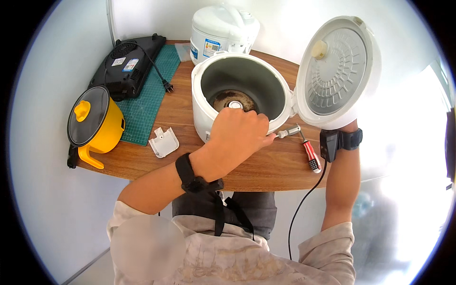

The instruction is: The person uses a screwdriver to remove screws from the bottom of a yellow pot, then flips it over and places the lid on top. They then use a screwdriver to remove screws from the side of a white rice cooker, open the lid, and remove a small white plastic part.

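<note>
A white rice cooker (204,121) stands open, with stained metal showing at the bottom of its grey interior (244,98). My left hand (237,135) is curled over its front rim, fingers closed; what they hold is hidden. A small grey-and-white part or tool (288,132) lies by that thumb; whether they touch I cannot tell. My right hand (349,125) is behind the raised lid (327,76), mostly covered by it, its fingers out of sight. A red-and-white screwdriver (311,155) rests on the wooden table (251,175) near my right wrist.
A closed white cooker (223,28) is at the back. At left are a black appliance (114,76) with a plug (167,86), a green cutting mat (137,130) and a yellow pot (107,133). A white plastic piece (164,142) lies left of the open cooker.
</note>
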A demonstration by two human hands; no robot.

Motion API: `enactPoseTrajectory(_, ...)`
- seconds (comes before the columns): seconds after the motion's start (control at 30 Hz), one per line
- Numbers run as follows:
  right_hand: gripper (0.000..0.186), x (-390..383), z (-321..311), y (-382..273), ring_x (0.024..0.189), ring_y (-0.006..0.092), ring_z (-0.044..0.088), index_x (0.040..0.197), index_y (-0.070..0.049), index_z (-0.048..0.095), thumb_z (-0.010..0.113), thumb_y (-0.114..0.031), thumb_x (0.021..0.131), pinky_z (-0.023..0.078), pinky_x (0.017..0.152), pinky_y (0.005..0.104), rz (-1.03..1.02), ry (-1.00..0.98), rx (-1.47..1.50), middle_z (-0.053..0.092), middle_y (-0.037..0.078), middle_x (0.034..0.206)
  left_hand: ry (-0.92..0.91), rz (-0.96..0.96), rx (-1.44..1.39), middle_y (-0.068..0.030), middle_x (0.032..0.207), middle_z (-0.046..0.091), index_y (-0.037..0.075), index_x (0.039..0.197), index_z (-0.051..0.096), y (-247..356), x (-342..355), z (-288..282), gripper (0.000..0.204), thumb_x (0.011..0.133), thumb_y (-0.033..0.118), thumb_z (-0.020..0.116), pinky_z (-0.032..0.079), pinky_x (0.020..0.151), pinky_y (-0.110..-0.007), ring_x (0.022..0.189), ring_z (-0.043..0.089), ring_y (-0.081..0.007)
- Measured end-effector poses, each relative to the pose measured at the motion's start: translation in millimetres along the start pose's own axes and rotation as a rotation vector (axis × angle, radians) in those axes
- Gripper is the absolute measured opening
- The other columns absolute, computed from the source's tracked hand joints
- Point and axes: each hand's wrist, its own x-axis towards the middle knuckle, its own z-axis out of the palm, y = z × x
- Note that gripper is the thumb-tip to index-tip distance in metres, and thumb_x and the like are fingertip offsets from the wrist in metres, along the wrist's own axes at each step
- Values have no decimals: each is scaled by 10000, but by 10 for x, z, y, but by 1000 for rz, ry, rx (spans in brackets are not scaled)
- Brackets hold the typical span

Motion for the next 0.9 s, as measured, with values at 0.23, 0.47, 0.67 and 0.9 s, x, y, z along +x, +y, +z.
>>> enactPoseTrajectory(0.23, 302, 36, 25, -51, 763, 170, 702, 1174, 8, 670, 578, -251, 1049, 566, 637, 293, -135, -1, -127, 740, 103, 945, -65, -17, 33, -85, 518, 610, 105, 705, 714, 9, 43, -41, 465, 829, 553, 738, 510, 479, -361, 477, 642, -246)
enactPoseTrajectory(0.47, 368, 225, 683, -438, 646, 115, 654, 1110, 34, 679, 650, -322, 1021, 531, 582, 248, -126, 56, -440, 711, 88, 819, -248, -8, 52, -143, 619, 671, 109, 778, 757, -182, 152, -223, 505, 869, 601, 686, 537, 557, -390, 577, 678, -307)
enactPoseTrajectory(0.67, 396, 227, 980, -822, 801, 287, 710, 1132, 81, 602, 697, -181, 850, 560, 742, 381, -229, -284, -397, 717, 221, 905, -59, 157, -102, -106, 764, 740, 123, 989, 806, -464, 191, -205, 459, 880, 560, 716, 555, 594, -392, 643, 698, -324)
enactPoseTrajectory(0.9, 393, 219, 893, -910, 757, 193, 691, 1155, 95, 605, 657, -261, 999, 590, 687, 321, 17, -699, -6, 697, 139, 878, -283, 101, -310, -170, 1217, 711, 63, 1210, 732, -618, 192, -406, 453, 875, 362, 794, 499, 974, -436, 1104, 646, -381)
